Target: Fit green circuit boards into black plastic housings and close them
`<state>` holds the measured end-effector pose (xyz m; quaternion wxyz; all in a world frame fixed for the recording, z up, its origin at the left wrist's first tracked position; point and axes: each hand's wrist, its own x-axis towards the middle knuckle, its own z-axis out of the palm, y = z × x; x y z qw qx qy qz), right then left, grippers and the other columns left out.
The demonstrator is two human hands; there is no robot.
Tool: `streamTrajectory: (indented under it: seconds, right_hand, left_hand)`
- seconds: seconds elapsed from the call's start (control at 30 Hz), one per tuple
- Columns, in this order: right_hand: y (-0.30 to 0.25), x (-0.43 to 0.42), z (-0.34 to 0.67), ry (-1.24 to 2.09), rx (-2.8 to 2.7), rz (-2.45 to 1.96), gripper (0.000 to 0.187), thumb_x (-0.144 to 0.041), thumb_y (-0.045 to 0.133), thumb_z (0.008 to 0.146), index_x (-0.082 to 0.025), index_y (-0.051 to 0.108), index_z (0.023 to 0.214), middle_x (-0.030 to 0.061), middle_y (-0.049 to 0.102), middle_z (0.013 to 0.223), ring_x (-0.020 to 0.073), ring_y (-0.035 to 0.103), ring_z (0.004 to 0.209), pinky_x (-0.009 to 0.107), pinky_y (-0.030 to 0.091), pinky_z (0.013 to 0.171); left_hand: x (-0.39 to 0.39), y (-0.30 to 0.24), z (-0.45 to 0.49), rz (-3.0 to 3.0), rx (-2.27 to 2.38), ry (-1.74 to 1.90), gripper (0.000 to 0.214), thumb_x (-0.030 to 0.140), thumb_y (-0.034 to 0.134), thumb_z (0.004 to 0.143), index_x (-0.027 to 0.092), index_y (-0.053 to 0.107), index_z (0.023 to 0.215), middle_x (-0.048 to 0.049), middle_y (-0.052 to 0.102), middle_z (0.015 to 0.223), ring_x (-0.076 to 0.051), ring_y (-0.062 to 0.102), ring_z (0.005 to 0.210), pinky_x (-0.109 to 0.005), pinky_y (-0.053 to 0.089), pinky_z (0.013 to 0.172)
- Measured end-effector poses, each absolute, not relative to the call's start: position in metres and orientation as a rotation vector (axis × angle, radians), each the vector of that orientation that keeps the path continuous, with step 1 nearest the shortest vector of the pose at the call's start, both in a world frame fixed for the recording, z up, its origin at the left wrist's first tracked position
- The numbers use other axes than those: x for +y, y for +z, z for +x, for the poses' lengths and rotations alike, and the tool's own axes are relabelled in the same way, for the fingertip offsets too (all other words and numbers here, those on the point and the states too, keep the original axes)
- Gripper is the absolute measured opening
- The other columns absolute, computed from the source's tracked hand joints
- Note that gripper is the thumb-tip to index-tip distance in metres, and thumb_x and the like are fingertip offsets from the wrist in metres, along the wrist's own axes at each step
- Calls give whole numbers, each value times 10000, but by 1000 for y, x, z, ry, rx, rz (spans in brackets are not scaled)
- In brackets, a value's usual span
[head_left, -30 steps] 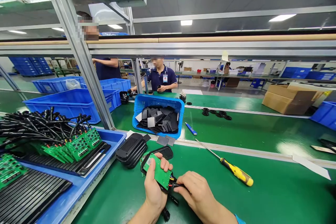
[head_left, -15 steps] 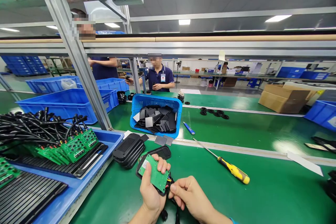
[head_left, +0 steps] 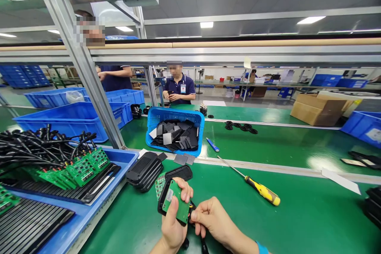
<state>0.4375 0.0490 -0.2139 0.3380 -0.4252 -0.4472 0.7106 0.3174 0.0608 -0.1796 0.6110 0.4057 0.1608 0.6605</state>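
My left hand point(head_left: 175, 222) is closed around a black plastic case holding a green circuit board point(head_left: 177, 202), its thumb pressed on the board's face. At the board's lower right end, my right hand point(head_left: 214, 220) pinches the black cable point(head_left: 192, 207), where small red and yellow wires show. Black cable ends hang below the hands. Just beyond my left hand lie another green circuit board point(head_left: 160, 185) and a black case cover point(head_left: 179, 172). A stack of black covers point(head_left: 145, 171) stands to their left.
A blue tray point(head_left: 131, 160) on the left carries several cabled boards. A blue basket point(head_left: 201, 135) of dark pads stands ahead. To the right lie a yellow-black screwdriver point(head_left: 262, 190) and a blue cutter knife point(head_left: 212, 145). Two co-workers are across the bench.
The case and board have tilted more upright in my left hand, baring the other board behind. My right hand keeps its pinch at the cable. The view has shifted slightly.
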Motion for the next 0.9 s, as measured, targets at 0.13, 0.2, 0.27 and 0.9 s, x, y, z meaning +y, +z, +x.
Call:
streamTrajectory:
  seconds: [0.13,0.2,0.27,0.9]
  right_hand:
    - [-197,52,449,1845,-1395,-1233,419,-458,624,748,-54,586,641,134,611,643,129,527,464,205,384,456]
    - [-185,53,456,1573,-1637,-1416,408,-444,620,765,-80,575,588,76,585,585,105,483,470,199,324,463]
    - [-177,54,461,1182,-1767,-1527,381,-428,642,764,-95,562,596,31,541,562,87,430,520,214,277,497]
    - [-175,60,479,-138,-2336,-745,64,-149,515,905,-91,539,894,60,519,787,147,398,742,307,302,651]
  left_hand:
    - [67,-181,316,732,318,1424,296,413,302,951,159,450,978,-47,231,769,-141,287,703,-320,322,699]
    - [73,-179,313,586,290,1397,305,419,306,953,155,459,961,-38,205,763,-132,278,691,-310,323,686]
    - [78,-175,309,479,284,1408,292,417,352,941,147,462,948,-32,194,759,-126,279,688,-303,324,678]
    - [80,-175,311,-184,335,1183,271,320,565,862,125,413,974,-4,283,700,-93,277,622,-244,298,582]
